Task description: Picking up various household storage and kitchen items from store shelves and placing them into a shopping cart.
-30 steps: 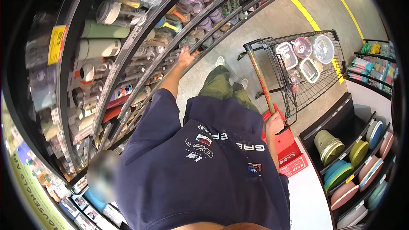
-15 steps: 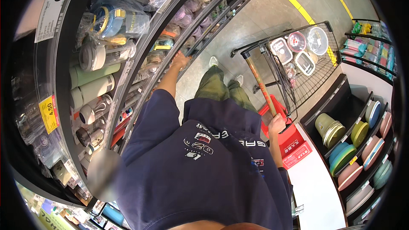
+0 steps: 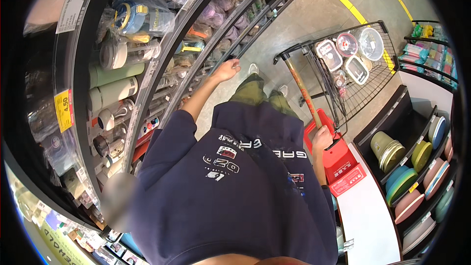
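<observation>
My right hand (image 3: 322, 138) is wrapped round the near end of the orange-brown handle (image 3: 300, 84) of a black wire shopping cart (image 3: 365, 95). In the cart lie several clear food containers, among them a rectangular one with a grey-white rim (image 3: 356, 70), a round one with a red rim (image 3: 347, 45) and a larger round one (image 3: 371, 44). My left hand (image 3: 226, 70) hangs over the floor beside the shelf edge. Nothing shows in it, and its fingers are loosely bent and a little apart.
To my left, tall shelves hold wrapped cups and bottles, including a blue cup (image 3: 131, 18) and green tumblers (image 3: 115, 93). A red plastic bin (image 3: 338, 159) stands by the cart handle. At right, black racks carry stacked bowls (image 3: 386, 149). Yellow lines (image 3: 343, 1) cross the floor.
My left hand has come away from the lower shelf edge, rightward over the aisle floor. The right hand keeps its grip on the cart handle. The view has shifted slightly.
</observation>
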{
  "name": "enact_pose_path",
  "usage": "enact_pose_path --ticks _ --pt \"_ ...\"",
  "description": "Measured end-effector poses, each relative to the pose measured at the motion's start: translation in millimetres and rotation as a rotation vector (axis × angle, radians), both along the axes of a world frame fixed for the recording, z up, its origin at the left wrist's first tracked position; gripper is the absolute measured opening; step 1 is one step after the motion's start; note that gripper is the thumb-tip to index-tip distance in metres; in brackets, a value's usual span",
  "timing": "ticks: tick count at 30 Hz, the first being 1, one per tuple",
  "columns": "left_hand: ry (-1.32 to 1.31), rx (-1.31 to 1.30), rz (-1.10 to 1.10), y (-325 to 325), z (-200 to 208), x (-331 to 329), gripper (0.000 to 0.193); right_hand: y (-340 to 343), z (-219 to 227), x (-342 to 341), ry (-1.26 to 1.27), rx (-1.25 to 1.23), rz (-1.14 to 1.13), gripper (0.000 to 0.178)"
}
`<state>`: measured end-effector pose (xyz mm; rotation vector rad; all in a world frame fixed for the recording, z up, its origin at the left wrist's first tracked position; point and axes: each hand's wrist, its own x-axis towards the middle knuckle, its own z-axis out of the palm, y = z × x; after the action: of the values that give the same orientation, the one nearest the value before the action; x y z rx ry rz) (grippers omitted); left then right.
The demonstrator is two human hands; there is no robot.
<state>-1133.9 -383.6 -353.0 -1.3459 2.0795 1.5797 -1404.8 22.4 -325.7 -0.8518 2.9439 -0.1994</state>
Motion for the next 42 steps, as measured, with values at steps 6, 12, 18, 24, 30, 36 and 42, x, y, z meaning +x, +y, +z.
enact_pose_path --ticks 6,12,18,24,30,36,42 --pt "0.090 0.039 0.031 22.2 10.8 6.5 0.039 -2.2 -0.1 -2.7 -0.041 -0.010 -0.003 0.038" --pt "0.065 -0.032 0.001 51.3 19.9 1.4 0.031 0.9 1.9 -5.5 -0.094 -0.025 0.001 0.040" --pt "0.097 0.065 -0.003 101.0 -1.0 1.2 0.026 3.3 3.7 -4.9 -0.125 -0.068 0.006 0.040" --pt "-0.084 -0.106 -0.176 161.8 -27.1 14.3 0.024 -1.2 11.3 -6.3 -0.157 -0.048 0.040 0.040" --pt "-0.140 -0.143 -0.117 184.9 -28.0 10.0 0.023 4.5 6.7 -8.8 -0.130 -0.032 0.089 0.040" --pt "-0.180 -0.145 -0.042 208.2 -22.1 12.7 0.024 9.1 5.9 -9.3 -0.129 -0.047 0.117 0.042" --pt "-0.211 -0.139 0.059 226.5 -24.7 23.3 0.024 7.7 8.4 -12.5 -0.216 -0.065 0.133 0.044"
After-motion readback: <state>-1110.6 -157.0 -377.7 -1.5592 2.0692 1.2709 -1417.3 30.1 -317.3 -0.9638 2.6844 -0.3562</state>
